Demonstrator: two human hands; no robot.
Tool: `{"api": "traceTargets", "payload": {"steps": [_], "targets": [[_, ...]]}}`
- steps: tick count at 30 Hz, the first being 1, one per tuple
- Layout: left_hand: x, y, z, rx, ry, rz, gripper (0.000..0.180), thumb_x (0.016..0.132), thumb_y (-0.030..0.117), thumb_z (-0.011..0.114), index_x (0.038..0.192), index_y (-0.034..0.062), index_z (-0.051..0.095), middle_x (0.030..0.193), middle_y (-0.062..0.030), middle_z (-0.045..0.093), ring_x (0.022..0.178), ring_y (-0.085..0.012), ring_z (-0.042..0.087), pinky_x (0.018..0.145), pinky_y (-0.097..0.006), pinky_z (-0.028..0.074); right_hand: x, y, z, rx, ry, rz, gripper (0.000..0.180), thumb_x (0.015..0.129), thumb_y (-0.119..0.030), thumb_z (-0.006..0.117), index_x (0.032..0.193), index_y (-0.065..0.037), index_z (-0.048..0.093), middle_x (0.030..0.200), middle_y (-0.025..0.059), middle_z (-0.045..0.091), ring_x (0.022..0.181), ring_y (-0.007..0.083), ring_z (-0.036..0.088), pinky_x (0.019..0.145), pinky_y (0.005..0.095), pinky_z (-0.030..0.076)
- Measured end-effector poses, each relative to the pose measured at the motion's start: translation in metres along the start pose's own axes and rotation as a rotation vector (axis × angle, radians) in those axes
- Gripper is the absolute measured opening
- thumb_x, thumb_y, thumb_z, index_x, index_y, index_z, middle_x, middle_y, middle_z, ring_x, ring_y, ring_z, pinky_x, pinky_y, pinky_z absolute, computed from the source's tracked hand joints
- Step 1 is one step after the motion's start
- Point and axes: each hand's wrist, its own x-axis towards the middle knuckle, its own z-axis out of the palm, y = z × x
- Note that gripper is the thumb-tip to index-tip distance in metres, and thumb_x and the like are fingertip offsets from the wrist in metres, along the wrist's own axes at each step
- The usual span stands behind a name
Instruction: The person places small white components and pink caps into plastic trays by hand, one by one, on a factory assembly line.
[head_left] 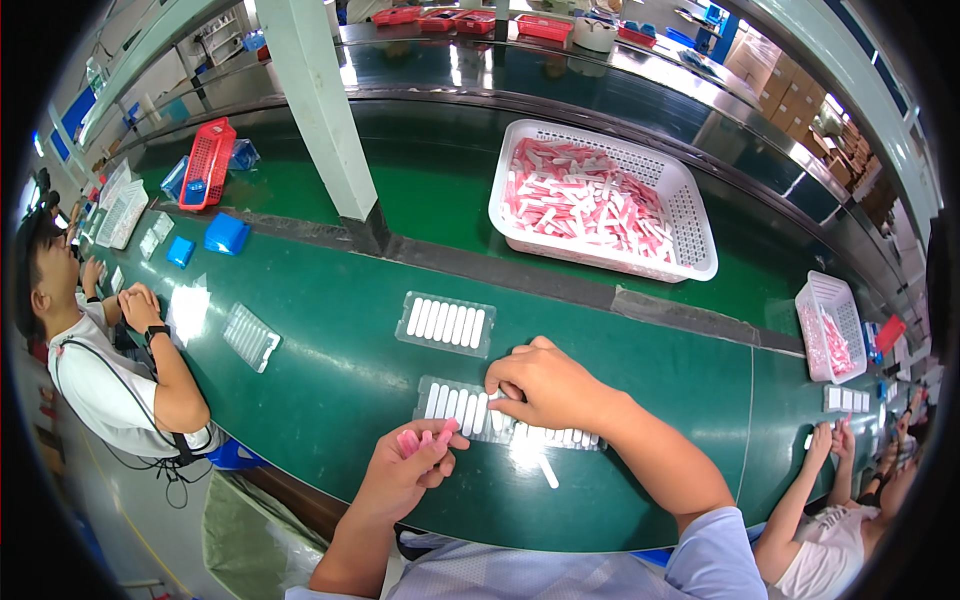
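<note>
Head view, right hand (545, 385) on tray (450, 402), edge perhaps hidden

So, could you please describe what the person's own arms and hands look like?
Both hands, the left hand and the right hand, are bare: no gloves, rings or watch show. The forearms are uncovered. A short, pale blue sleeve with fine stripes covers the right upper arm.

Illumination is bright and even, from overhead. Glare patches appear on the green desk (330, 370) and on the far glossy conveyor surface (560, 70). Fisheye distortion bends straight edges; corners vignette black. Focus is sharp centrally.
</note>
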Motion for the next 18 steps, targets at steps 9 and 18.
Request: {"api": "traceTargets", "payload": {"steps": [9, 18], "targets": [[-0.002, -0.001, 0.000, 0.006, -0.025, 0.002, 0.024, 0.102, 0.006, 0.064, 0.124, -0.0039, 0.065, 0.104, -0.0143, 0.072, 0.074, -0.0127, 0.064, 0.053, -0.022, 0.041, -0.005, -0.008, -0.003, -0.090, 0.067, 0.071, 0.024, 0.090, -0.026, 0.075, 0.104, -0.010, 0.063, 0.087, 0.0059, 0.065, 0.087, 0.0256, 0.062, 0.089, 0.0399, 0.041], [0.002, 0.003, 0.017, 0.118, -0.141, -0.002, 0.032, 0.106, 0.008, 0.059, 0.134, -0.0054, 0.063, 0.102, -0.0131, 0.071, 0.070, -0.0092, 0.058, 0.055, -0.021, 0.040, -0.013, -0.035, 0.004, 0.315, 0.296, 0.045, 0.004, 0.091, -0.010, 0.074, 0.089, -0.007, 0.075, 0.073, 0.0026, 0.070, 0.061, 0.0129, 0.063, 0.064, 0.0310, 0.049]]}}
